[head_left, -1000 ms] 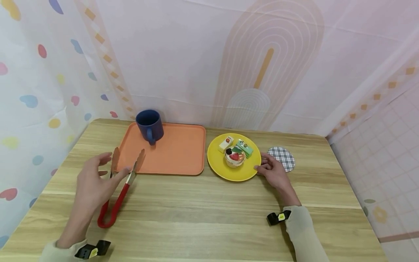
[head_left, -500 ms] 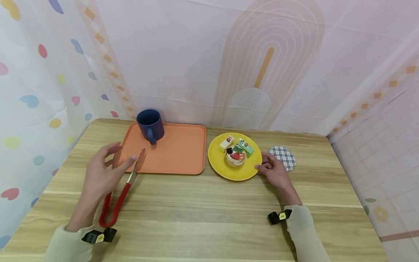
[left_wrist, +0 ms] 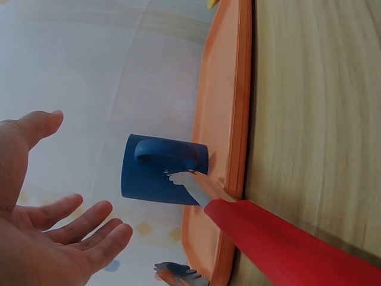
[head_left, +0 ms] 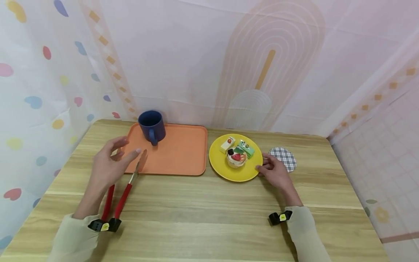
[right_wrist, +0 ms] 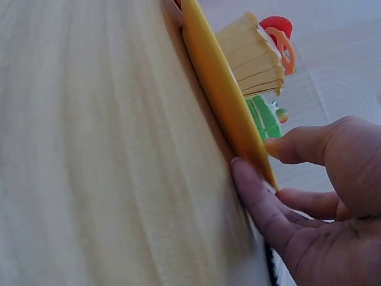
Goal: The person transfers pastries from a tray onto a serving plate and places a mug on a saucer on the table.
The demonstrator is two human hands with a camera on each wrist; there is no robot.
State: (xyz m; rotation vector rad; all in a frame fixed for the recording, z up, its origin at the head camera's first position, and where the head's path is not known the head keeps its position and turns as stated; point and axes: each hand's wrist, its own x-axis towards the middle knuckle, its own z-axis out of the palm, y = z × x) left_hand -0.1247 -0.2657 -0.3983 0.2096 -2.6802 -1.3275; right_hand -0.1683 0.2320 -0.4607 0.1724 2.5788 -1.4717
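My left hand (head_left: 108,165) hovers with spread fingers above a pair of red-handled tongs (head_left: 123,200), whose metal tips overlap the near left part of an orange tray (head_left: 183,151). A dark blue mug (head_left: 155,127) stands upright on that tray, its handle toward me. In the left wrist view the mug (left_wrist: 137,182) is apart from the fingers. My right hand (head_left: 276,173) pinches the right rim of a yellow plate (head_left: 217,162), thumb on top and fingertips below. On the plate are a fruit-topped cupcake (head_left: 236,160), a cream-coloured cake piece (head_left: 227,145) and a green cake piece (head_left: 247,148).
A round checked coaster (head_left: 285,158) lies right of the plate, just beyond my right hand. Everything stands on a wooden table (head_left: 196,218). A patterned cloth (head_left: 183,65) hangs behind the table's far edge.
My left hand has moved forward and to the right over the tongs, toward the mug. My right hand keeps its grip on the plate's rim.
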